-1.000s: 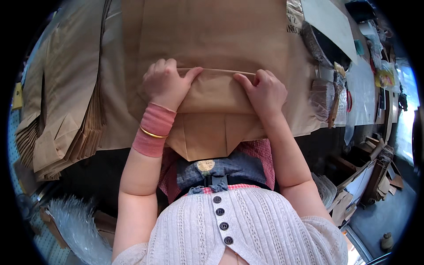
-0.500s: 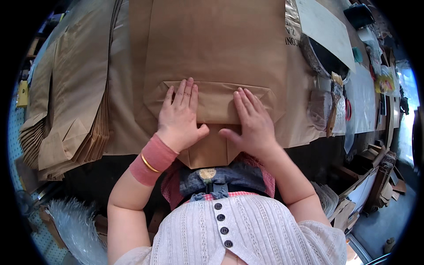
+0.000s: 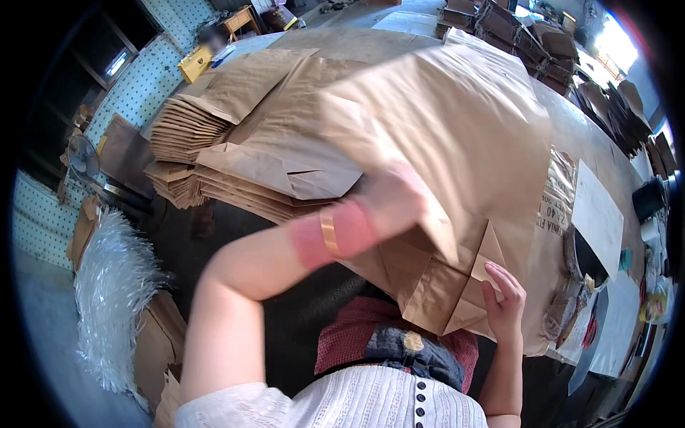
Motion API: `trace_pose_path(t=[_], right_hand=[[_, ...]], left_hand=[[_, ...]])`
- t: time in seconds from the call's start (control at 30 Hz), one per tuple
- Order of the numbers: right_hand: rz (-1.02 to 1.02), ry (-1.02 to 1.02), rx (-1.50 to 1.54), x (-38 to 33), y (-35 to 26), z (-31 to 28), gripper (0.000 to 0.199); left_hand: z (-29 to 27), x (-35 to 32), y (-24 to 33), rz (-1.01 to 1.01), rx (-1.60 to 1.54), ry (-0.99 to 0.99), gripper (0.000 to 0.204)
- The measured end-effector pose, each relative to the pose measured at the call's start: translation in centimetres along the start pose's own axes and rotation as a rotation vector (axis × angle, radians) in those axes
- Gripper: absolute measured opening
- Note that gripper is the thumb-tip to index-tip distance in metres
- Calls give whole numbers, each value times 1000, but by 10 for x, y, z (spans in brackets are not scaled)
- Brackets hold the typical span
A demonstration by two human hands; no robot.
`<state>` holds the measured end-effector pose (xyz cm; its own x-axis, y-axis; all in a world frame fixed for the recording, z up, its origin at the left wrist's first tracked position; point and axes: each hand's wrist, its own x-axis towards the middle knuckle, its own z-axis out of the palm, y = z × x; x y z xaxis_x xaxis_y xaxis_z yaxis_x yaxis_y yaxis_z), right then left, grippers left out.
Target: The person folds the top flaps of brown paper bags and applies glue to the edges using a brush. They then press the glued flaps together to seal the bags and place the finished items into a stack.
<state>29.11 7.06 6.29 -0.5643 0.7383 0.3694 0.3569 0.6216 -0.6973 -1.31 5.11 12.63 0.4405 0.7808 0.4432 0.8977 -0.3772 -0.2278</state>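
Note:
A large brown paper bag point(image 3: 457, 114) is raised off the table and tilted, partly smeared by motion. My left hand point(image 3: 399, 200), in a pink wristband with a gold bangle, is closed on its near left part; the fingertips are hidden. Below lies another brown paper bag point(image 3: 437, 285), its bottom folded into creased triangular flaps. Beside those flaps, my right hand point(image 3: 505, 299) has bent fingers held apart, fingertips at the paper's right side; nothing shows in its grasp.
Stacks of folded brown paper bags point(image 3: 278, 167) spread across the table's left side. A white board point(image 3: 598, 214) and plastic-wrapped items lie on the right. White plastic strands point(image 3: 114, 307) hang at lower left, near a fan point(image 3: 83, 157).
Both hands lay flat on a bag's folded bottom earlier. Now the left hand has swung up and left with a bag, and the right is by the folded flaps. The view has turned left.

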Motion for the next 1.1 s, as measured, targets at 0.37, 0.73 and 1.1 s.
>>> trace_pose_path(t=[0.37, 0.73, 1.1], right_hand=[[117, -88, 71, 1, 8, 20, 24], [314, -35, -219, -5, 44, -21, 33], [385, -316, -340, 64, 91, 15, 43]], left_hand=[[-107, -212, -149, -320, 221, -288, 38], [-98, -117, -4, -469, 123, -205, 36], [128, 3, 10, -594, -684, -552, 55]])
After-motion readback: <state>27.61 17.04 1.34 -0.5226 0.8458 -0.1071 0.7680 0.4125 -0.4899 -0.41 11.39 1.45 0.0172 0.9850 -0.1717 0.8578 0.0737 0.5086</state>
